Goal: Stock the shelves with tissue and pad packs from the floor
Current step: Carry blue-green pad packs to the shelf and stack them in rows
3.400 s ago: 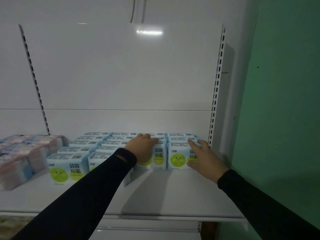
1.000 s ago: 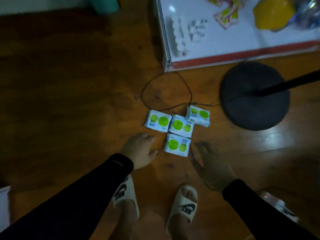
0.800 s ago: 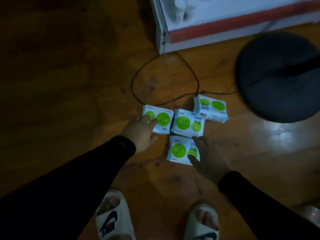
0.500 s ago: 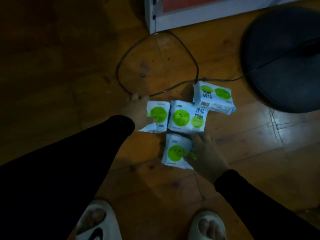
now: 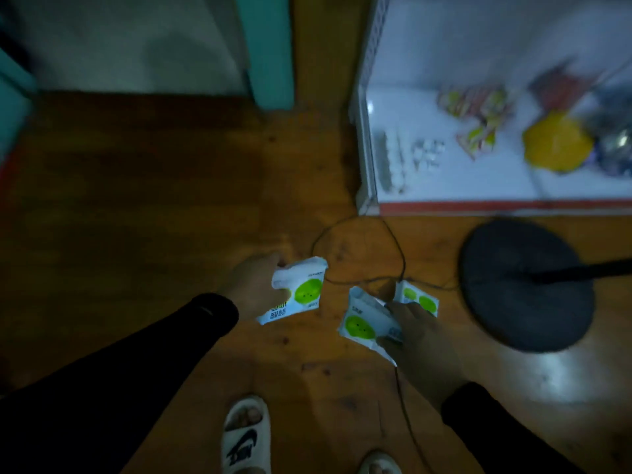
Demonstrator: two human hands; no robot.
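Above the floor, left hand (image 5: 251, 289) and right hand (image 5: 419, 331) each grip packs (image 5: 297, 294).

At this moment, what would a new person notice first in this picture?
The white packs with green circles stand out against the dark wooden floor: the left hand grips one pack, and the right hand holds another pack. At the upper right, a bright white shelf carries a yellow object.

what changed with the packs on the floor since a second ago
Both hands took hold: the left hand has lifted one white pack with a green circle, and the right hand grips more packs. One similar pack is behind the right hand. The round black stand base and black cable stayed.
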